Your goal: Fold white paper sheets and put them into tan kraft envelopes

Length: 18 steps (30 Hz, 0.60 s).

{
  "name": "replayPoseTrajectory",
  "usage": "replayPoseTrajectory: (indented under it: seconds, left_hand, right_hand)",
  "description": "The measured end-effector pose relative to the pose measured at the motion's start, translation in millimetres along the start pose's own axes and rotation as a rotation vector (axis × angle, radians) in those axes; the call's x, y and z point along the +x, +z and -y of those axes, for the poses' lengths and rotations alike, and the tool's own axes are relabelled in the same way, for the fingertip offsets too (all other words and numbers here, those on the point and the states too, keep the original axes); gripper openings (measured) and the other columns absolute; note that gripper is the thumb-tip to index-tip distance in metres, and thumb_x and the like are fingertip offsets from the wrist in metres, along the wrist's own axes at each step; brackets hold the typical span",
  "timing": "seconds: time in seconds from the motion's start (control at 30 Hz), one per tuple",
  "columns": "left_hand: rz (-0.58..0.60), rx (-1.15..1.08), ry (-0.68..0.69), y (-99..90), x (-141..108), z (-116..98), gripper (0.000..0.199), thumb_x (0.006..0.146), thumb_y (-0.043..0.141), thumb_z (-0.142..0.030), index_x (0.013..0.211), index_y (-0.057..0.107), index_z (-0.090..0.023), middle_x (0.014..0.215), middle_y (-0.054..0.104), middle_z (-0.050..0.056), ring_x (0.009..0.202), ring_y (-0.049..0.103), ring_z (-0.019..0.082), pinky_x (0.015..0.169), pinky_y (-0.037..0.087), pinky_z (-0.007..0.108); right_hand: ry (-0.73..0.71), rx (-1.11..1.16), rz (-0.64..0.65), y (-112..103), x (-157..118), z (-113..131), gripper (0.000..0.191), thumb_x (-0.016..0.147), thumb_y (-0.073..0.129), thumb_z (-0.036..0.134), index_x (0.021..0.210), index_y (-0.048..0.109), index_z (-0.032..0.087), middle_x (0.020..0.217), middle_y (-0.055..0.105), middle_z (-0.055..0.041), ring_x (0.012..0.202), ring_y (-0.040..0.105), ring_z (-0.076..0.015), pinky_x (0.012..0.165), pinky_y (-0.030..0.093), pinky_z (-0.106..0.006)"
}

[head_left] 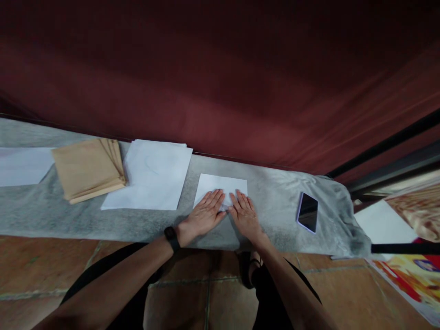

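A white sheet of paper [222,182] lies on the grey cloth in front of me, its near part covered by my hands. My left hand [205,213] rests flat on the sheet's left side, fingers stretched out and pointing away from me. On the right side, my right hand [244,214] also lies flat with its fingers spread a little. The two thumbs come close together at the near edge, where the paper looks folded, though the hands hide much of it. Neither hand grasps anything.
Left of the sheet is a stack of larger white paper [154,176], with brown paper envelopes [87,169] overlapping it. More white paper [24,166] lies farther left. A phone [307,212] sits to the right on the grey cloth [275,197]. A dark red curtain [213,91] hangs behind.
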<state>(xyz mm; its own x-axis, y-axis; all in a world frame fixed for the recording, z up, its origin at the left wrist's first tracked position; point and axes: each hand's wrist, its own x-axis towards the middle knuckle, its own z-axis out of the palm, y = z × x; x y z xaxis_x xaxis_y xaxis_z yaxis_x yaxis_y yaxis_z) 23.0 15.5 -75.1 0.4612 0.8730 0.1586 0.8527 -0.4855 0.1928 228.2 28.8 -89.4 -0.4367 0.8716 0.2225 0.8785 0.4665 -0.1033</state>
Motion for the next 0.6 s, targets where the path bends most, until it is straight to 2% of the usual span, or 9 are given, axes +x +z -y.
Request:
replayPoseTrajectory:
  seconds: [0.13, 0.3, 0.5, 0.6]
  left_hand:
    - [-0.002, 0.022, -0.016, -0.7, 2.8, 4.6, 0.062, 0.104, 0.027, -0.046, 0.155, 0.034, -0.01, 0.165, 0.029, 0.014, 0.155, 0.018, 0.023, 0.127, 0.015, 0.044]
    - [0.029, 0.029, -0.046, 3.4, 6.2, 12.2, 0.064, 0.105, 0.022, -0.048, 0.156, 0.032, -0.011, 0.166, 0.028, 0.014, 0.155, 0.02, 0.024, 0.127, 0.016, 0.045]
    - [-0.002, 0.071, -0.243, 6.6, 13.3, 30.3, 0.065, 0.103, 0.023, -0.044, 0.155, 0.035, -0.006, 0.164, 0.031, 0.016, 0.154, 0.023, 0.025, 0.126, 0.021, 0.043]
    - [-0.028, 0.111, -0.304, 4.1, 16.5, 34.9, 0.065, 0.102, 0.023, -0.041, 0.153, 0.037, -0.003, 0.161, 0.035, 0.018, 0.153, 0.026, 0.026, 0.126, 0.02, 0.044]
  right_hand:
    - [0.03, -0.046, 0.002, -0.3, 0.4, -6.4, 0.051, 0.108, 0.039, 0.036, 0.157, 0.037, 0.021, 0.165, 0.028, -0.0117, 0.149, 0.033, -0.0283, 0.12, 0.027, -0.048]
    - [0.094, -0.082, 0.034, 0.6, 0.6, -15.1, 0.056, 0.108, 0.035, 0.038, 0.159, 0.031, 0.016, 0.163, 0.032, -0.0142, 0.149, 0.032, -0.0281, 0.119, 0.027, -0.048]
    - [0.197, -0.076, 0.076, -1.8, 2.3, -22.5, 0.057, 0.108, 0.03, 0.04, 0.158, 0.032, 0.012, 0.163, 0.032, -0.0132, 0.149, 0.033, -0.0294, 0.12, 0.027, -0.048]
    - [0.272, -0.057, 0.075, -6.5, 7.1, -24.0, 0.057, 0.108, 0.029, 0.041, 0.155, 0.039, 0.011, 0.161, 0.036, -0.015, 0.149, 0.033, -0.0309, 0.12, 0.026, -0.05]
